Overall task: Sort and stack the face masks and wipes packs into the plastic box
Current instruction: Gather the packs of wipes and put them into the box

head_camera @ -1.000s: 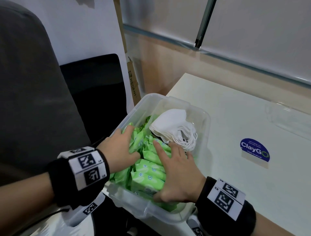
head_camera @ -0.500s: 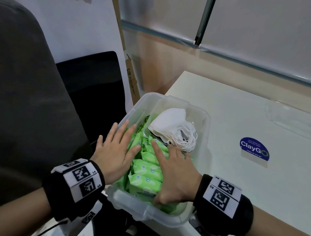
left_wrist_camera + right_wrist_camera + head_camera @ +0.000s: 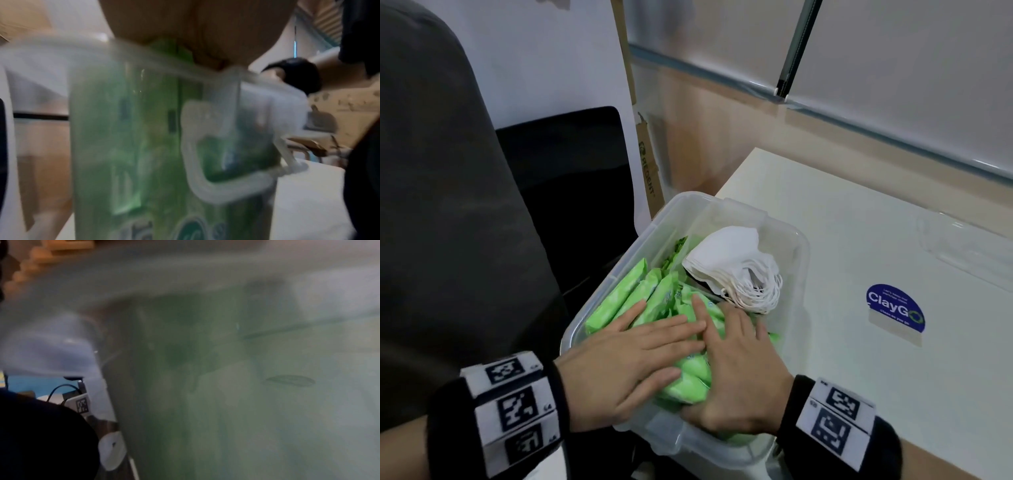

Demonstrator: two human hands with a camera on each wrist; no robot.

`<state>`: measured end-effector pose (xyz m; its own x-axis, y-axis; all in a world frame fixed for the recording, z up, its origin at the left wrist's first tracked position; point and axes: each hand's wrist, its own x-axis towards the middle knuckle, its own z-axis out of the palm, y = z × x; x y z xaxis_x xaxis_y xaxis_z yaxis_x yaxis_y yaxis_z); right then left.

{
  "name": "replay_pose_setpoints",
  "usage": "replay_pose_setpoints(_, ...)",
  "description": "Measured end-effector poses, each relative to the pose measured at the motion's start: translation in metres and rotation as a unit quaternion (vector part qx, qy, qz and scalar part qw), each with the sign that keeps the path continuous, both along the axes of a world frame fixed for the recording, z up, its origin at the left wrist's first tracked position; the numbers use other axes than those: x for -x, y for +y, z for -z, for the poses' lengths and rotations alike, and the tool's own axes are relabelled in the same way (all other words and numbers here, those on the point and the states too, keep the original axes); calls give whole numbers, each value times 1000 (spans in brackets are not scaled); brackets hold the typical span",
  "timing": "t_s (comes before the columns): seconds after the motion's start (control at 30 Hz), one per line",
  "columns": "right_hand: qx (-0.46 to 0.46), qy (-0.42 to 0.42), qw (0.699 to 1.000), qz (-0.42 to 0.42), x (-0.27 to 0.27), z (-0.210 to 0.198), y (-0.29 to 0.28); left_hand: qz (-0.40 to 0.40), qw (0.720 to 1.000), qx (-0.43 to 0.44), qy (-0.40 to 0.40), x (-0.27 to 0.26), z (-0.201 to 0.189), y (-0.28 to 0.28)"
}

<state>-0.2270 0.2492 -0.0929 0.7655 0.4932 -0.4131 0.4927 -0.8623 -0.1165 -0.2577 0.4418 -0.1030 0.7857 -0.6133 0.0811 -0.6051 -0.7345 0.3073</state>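
A clear plastic box (image 3: 799,270) stands at the near left corner of the white table (image 3: 893,240). Several green wipes packs (image 3: 626,294) fill its left and near part. A stack of white face masks (image 3: 736,263) lies at its far right. My left hand (image 3: 633,353) lies flat on the packs with straight fingers. My right hand (image 3: 736,363) presses the packs beside it, fingers spread, thumb at the near wall. The left wrist view shows the box wall (image 3: 144,129) with green packs behind it, blurred. The right wrist view is a green blur.
A dark office chair (image 3: 571,192) stands left of the table, and my dark-clothed body fills the left side. A blue ClayGo sticker (image 3: 895,307) is on the table right of the box. A clear lid (image 3: 969,253) lies at the far right.
My left hand has slid right from the box's left rim onto the packs, meeting the right hand. The packs at the left now stand on edge and uncovered.
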Motion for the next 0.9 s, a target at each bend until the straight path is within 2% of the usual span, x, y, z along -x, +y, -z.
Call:
replay_pose_setpoints(0.07,-10,-5,1000,-5,2,2,-3,4,999,-44,-13,1,7,1)
replay_pose_setpoints(0.2,-71,26,997,-6,14,0,-6,32,997,-64,-20,5,9,7)
replay_pose_setpoints(0.3,-93,15,995,-20,19,5,-7,29,996,-85,-20,10,13,8)
replay_pose_setpoints(0.53,-77,-20,996,-37,17,10,-7,14,998,-56,-32,11,5,2)
replay_pose_setpoints(0.6,-81,-20,996,-40,17,8,-7,-23,999,25,-12,3,-8,6)
replay_pose_setpoints(0.67,-89,-21,995,-39,17,6,-8,-109,992,58,7,-10,-16,14)
replay_pose_setpoints(0.73,-95,-26,994,-48,18,6,-9,-157,986,6,56,-19,-13,21)
replay_pose_setpoints(0.8,-99,-29,993,-64,19,7,-9,-154,982,-45,104,-21,-5,23)
replay_pose_setpoints(0.9,-104,-32,992,-67,20,8,-9,-152,979,-60,120,-16,3,25)
